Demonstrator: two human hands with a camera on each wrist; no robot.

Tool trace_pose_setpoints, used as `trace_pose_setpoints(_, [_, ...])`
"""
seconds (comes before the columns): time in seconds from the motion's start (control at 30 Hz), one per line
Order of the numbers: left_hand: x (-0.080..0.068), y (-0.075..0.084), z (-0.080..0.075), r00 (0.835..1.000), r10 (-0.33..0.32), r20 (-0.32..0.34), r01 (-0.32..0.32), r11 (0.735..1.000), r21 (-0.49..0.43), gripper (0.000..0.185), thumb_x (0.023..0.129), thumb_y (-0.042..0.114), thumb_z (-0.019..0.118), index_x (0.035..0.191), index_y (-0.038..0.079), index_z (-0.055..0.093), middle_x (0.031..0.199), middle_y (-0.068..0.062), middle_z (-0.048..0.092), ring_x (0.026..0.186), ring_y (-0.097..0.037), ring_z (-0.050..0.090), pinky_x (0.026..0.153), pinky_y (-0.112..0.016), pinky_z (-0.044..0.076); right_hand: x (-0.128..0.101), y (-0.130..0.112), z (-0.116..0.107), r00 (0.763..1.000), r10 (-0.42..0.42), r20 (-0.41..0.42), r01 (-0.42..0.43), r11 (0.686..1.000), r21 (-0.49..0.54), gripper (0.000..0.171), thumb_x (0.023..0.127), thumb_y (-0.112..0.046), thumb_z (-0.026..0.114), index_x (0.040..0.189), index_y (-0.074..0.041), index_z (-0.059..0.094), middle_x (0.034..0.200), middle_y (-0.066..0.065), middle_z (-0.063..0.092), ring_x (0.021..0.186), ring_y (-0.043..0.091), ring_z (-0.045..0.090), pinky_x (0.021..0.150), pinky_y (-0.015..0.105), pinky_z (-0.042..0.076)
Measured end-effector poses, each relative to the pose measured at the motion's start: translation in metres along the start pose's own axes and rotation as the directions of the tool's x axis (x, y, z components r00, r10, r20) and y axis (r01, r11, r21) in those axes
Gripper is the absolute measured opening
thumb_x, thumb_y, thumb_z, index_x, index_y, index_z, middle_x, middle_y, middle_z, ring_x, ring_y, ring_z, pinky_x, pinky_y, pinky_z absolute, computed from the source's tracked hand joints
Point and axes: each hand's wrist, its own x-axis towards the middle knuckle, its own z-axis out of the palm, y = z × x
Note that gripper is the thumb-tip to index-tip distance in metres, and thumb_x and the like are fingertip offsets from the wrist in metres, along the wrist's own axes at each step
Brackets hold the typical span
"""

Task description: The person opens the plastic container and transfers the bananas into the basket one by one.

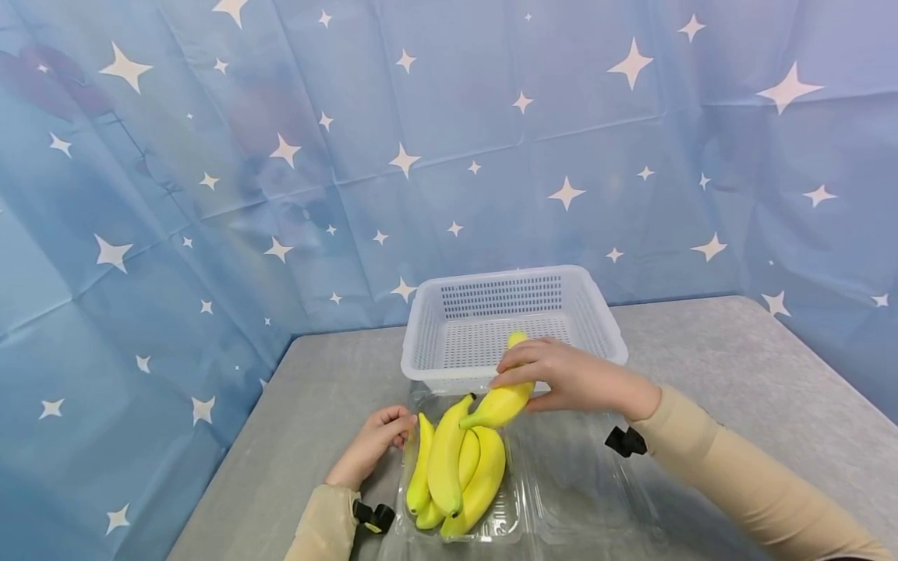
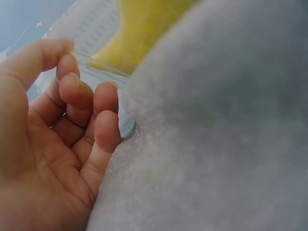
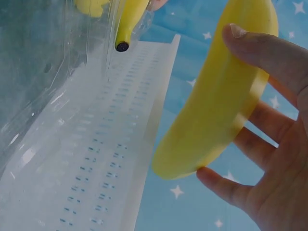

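Yellow banana (image 1: 507, 397) sits mid-frame over the basket (image 1: 593, 310) edge, right hand (image 1: 571, 378) fingers curled round its middle. It looks light and smooth, maybe slippery. Left hand (image 1: 372, 446) fingers, loosely bent, touch the tray (image 1: 517, 499).

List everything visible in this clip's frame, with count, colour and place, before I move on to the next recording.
held banana: 1, yellow, above the basket's near rim, in the right hand.
bananas in the clamshell: 4, yellow, lying side by side in the tray.
clamshell container: 1, clear plastic, open, at the table's near edge.
basket: 1, white perforated plastic, behind the clamshell.
table: 1, grey.
backdrop: 1, blue with white stars, behind and to the sides of the table.
wrist cameras: 2, black, one on each wrist.
left hand: fingers curled against the clamshell's left edge.
right hand: grips the held banana.
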Motion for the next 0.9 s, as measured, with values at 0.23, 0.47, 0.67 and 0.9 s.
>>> trace_pose_setpoints(0.23, [0.006, -0.019, -0.005, 1.000, -0.004, -0.006, 0.004, 1.000, -0.004, 0.023, 0.099, 0.012, 0.056, 0.077, 0.005, 0.052, 0.067, -0.004, 0.045, 0.060, -0.015, 0.044, 0.060, -0.028, 0.043, -0.001, 0.002, -0.006, 0.999, 0.040, 0.025, -0.040, 0.999, -0.012, 0.060, 0.070, -0.019, 0.088, 0.126, -0.019, 0.065, 0.119, -0.001, 0.062, 0.111, 0.022, 0.055, 0.088, 0.044, 0.047])
trace_pose_setpoints(0.47, [0.007, -0.029, -0.006, 0.999, -0.015, -0.029, 0.015, 1.000, 0.000, 0.025, 0.098, 0.018, 0.059, 0.078, 0.004, 0.053, 0.067, -0.004, 0.046, 0.060, -0.015, 0.045, 0.060, -0.028, 0.044, -0.003, 0.005, -0.011, 0.998, 0.056, 0.021, -0.055, 0.998, -0.031, 0.059, 0.069, -0.018, 0.088, 0.124, -0.018, 0.066, 0.118, -0.001, 0.062, 0.109, 0.022, 0.056, 0.084, 0.044, 0.045])
trace_pose_setpoints(0.67, [0.007, -0.030, -0.004, 0.999, -0.009, -0.034, 0.009, 1.000, 0.002, 0.026, 0.099, 0.017, 0.057, 0.077, 0.004, 0.051, 0.067, -0.004, 0.045, 0.060, -0.014, 0.045, 0.060, -0.028, 0.044, -0.002, 0.007, -0.016, 0.997, 0.067, 0.024, -0.066, 0.997, -0.028, 0.058, 0.070, -0.017, 0.088, 0.124, -0.017, 0.066, 0.118, -0.002, 0.062, 0.109, 0.022, 0.055, 0.087, 0.045, 0.045])
trace_pose_setpoints(0.9, [0.009, -0.027, -0.003, 0.999, -0.010, -0.041, 0.010, 1.000, -0.001, 0.024, 0.097, 0.018, 0.060, 0.078, 0.005, 0.053, 0.067, -0.004, 0.046, 0.059, -0.014, 0.045, 0.059, -0.028, 0.044, -0.004, 0.012, -0.020, 0.994, 0.106, 0.013, -0.106, 0.994, -0.010, 0.055, 0.071, -0.013, 0.087, 0.122, -0.015, 0.067, 0.117, 0.001, 0.063, 0.107, 0.022, 0.056, 0.089, 0.042, 0.048])
